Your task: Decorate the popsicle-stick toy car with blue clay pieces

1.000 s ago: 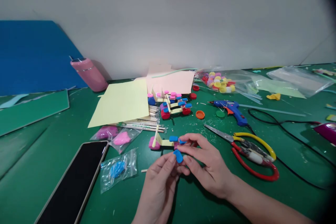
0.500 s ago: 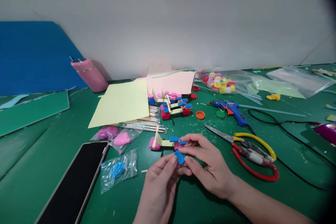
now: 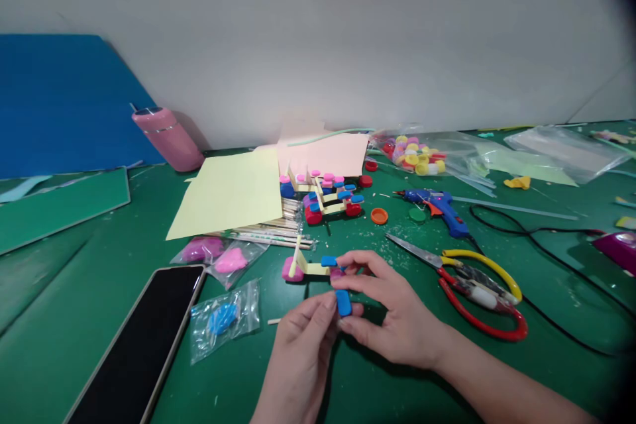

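My left hand (image 3: pixel 301 358) and my right hand (image 3: pixel 397 318) meet low in the middle of the view, and both pinch one small blue foam piece (image 3: pixel 343 303) between fingertips. Just beyond my fingers a small model (image 3: pixel 311 267) of pale sticks with pink caps and a blue pad lies on the green mat (image 3: pixel 99 291). My right index finger reaches close to its right end. Farther back stand finished models (image 3: pixel 328 199) with red, pink and blue parts.
Red and yellow scissors (image 3: pixel 472 285) lie right of my right hand, with a blue glue gun (image 3: pixel 437 205) and its black cord beyond. A black phone (image 3: pixel 134 344), bags of blue (image 3: pixel 223 321) and pink foam pieces (image 3: pixel 218 255), yellow paper (image 3: pixel 228 192), sticks and a pink bottle (image 3: pixel 166 139) are on the left.
The blue piece has turned between my fingers and come slightly lower and nearer to me. Both hands have shifted a little with it.
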Demonstrator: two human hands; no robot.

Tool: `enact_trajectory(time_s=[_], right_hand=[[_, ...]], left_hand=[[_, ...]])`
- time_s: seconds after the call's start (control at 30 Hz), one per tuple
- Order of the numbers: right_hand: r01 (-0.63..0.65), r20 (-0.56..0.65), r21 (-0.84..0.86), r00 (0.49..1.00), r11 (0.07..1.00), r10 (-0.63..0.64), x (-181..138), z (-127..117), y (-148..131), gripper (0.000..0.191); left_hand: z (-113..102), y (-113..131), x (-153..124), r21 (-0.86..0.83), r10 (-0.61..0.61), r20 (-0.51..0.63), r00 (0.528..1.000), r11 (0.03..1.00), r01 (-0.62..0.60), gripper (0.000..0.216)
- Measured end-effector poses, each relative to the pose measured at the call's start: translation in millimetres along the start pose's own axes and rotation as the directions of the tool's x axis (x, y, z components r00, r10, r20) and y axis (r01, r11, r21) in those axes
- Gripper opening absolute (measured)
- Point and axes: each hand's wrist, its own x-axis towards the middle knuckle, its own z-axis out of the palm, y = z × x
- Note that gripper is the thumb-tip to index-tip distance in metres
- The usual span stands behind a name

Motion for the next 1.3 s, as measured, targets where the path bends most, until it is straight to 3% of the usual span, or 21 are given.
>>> enact_trajectory(time_s=[0.17,0.47,0.73,0.83,0.93,1.03,1.3], right_hand=[[0.040,-0.049,-0.052,0.998,0.998,-0.042,0,-1,0,0.034],[0.096,-0.014,-0.145,0.995,0.985,-0.099,0,-1,-2,0.033],[0.086,-0.043,-0.124,0.995,0.989,-0.092,0,-2,-3,0.040],[0.066,-0.083,-0.108,0.994,0.992,-0.075,-2,-2,-4,0.036],[0.028,-0.163,-0.089,0.986,0.996,-0.042,-3,-1,-4,0.028],[0.014,-0.192,-0.067,0.981,0.998,-0.026,-3,2,-4,0.020],[0.045,-0.128,-0.009,0.991,0.999,-0.046,-3,4,-7,0.023]], left_hand=[[0,0,-1,0.006,0.006,-0.001,1.000,1.000,-0.006,0.011],[2,1,-5,0.151,0.009,-0.017,1.000,0.988,-0.006,0.013],[-3,-2,-2,0.320,0.138,-0.054,0.989,0.941,-0.114,0.019],[-1,1,-7,0.497,0.327,-0.079,0.942,0.832,-0.247,0.016],[5,3,-13,0.631,0.540,-0.063,0.839,0.673,-0.386,0.017],[8,2,-15,0.667,0.659,-0.028,0.751,0.572,-0.477,0.023],[0,0,-14,0.786,0.665,0.164,0.729,0.358,-0.503,0.032]])
